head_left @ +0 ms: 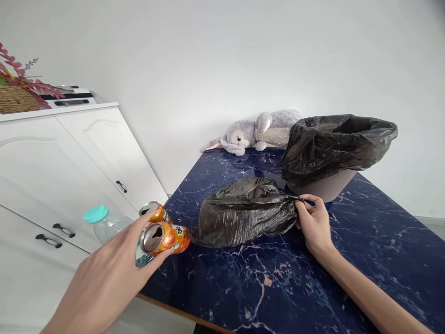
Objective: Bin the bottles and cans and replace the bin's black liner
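My left hand [114, 264] is closed around an opened orange drink can [170, 239], thumb on the near side and index finger across the far side. A second orange can [158, 212] stands just behind it, its top partly covered by my fingers. Left of the cans is a clear bottle [111, 225] with a turquoise lid, its lower part hidden by my hand. My right hand [314, 222] pinches the gathered neck of a filled black plastic bag [239, 215], which lies on the table between my hands. Its left end reaches the front can.
A bin [323, 184] lined with a black bag stands at the back right of the dark blue marbled table [278, 278]. A grey plush rabbit [243, 132] lies along the back edge. White cabinets [86, 171] stand on the left, with a woven basket [17, 99] on top.
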`<state>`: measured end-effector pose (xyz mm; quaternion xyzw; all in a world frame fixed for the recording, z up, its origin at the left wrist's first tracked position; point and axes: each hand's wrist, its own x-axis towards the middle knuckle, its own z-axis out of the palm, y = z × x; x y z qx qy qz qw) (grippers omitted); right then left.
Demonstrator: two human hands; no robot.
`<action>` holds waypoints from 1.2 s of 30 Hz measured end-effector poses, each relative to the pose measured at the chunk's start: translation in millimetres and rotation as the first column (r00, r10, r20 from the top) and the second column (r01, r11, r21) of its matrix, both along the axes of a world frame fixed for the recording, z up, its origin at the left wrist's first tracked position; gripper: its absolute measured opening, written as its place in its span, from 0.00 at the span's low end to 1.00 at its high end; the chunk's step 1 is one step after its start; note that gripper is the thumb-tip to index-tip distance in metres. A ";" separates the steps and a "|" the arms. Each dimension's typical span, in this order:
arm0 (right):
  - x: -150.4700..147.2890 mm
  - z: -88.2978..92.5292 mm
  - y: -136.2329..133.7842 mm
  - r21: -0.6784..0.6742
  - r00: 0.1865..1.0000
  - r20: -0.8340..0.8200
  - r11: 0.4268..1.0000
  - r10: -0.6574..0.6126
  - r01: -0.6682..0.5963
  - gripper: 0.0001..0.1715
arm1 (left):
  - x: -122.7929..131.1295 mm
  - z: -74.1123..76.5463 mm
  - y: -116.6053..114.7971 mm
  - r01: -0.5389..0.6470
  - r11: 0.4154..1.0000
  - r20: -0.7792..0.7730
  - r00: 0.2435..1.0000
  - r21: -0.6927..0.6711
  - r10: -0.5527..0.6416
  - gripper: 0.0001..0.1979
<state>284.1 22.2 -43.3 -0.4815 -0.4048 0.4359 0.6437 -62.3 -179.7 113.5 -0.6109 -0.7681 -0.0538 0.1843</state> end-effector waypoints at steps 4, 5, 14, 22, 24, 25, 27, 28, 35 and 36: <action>-1.9 0.4 -2.0 0.002 0.999 0.017 0.999 0.032 -0.032 0.22 | 2.7 2.6 14.3 -0.103 0.984 -0.096 0.991 -0.142 0.090 0.31; -2.5 1.1 -3.0 0.001 0.999 0.025 0.999 0.038 -0.038 0.22 | 4.4 3.3 17.9 -0.113 0.979 -0.112 0.989 -0.168 0.094 0.31; -11.5 13.2 -17.9 -0.010 0.989 0.117 0.995 0.096 -0.095 0.24 | 17.5 6.1 48.8 -0.157 0.952 -0.149 0.981 -0.264 0.121 0.32; -16.0 13.2 -21.9 -0.001 0.975 0.192 0.993 0.114 -0.116 0.25 | 20.1 -0.1 94.3 -0.126 0.947 -0.142 0.986 -0.295 0.087 0.24; -16.0 12.5 -22.1 0.000 0.971 0.206 0.993 0.118 -0.120 0.25 | 18.8 -3.4 104.4 -0.137 0.948 -0.169 0.981 -0.287 0.091 0.23; -15.9 12.2 -22.3 0.002 0.970 0.213 0.992 0.120 -0.124 0.24 | 17.8 -4.8 109.0 -0.141 0.949 -0.183 0.979 -0.283 0.091 0.24; -15.8 12.0 -23.0 0.007 0.966 0.226 0.992 0.125 -0.130 0.24 | 15.0 -6.5 117.2 -0.138 0.951 -0.201 0.976 -0.276 0.083 0.24; -15.8 12.1 -23.4 0.010 0.964 0.232 0.991 0.128 -0.134 0.23 | 13.7 -6.7 120.8 -0.133 0.953 -0.204 0.976 -0.271 0.079 0.24; -15.8 11.2 -24.8 0.027 0.953 0.263 0.986 0.152 -0.165 0.20 | 19.5 -4.3 122.6 -0.104 0.975 -0.233 0.971 -0.198 0.056 0.26; -15.9 10.9 -24.7 0.027 0.952 0.265 0.985 0.156 -0.169 0.20 | 23.8 -4.1 119.0 -0.081 0.986 -0.238 0.970 -0.148 0.044 0.27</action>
